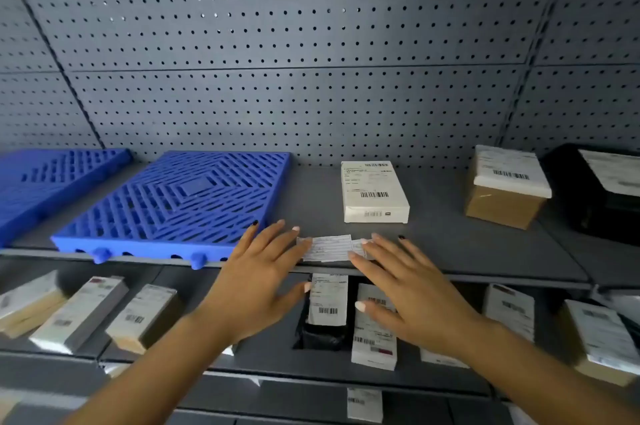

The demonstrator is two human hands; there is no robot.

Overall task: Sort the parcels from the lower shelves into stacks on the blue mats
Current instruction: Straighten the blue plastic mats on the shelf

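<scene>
A flat grey parcel with a white label (329,247) lies at the front edge of the upper shelf. My left hand (258,274) and my right hand (408,286) reach to it with straight, spread fingers, their tips touching the label's left and right ends. Left of them lies a blue slatted mat (173,203), bare, with a second blue mat (45,178) further left. A white labelled box (374,190) sits behind the flat parcel. On the lower shelf stand several labelled parcels, among them a black one (325,310) and a white one (375,338).
A brown box with a white label (505,189) and a black box (602,189) stand at the right of the upper shelf. A grey pegboard wall (311,43) closes the back. More labelled boxes (83,310) lean at the lower left and lower right.
</scene>
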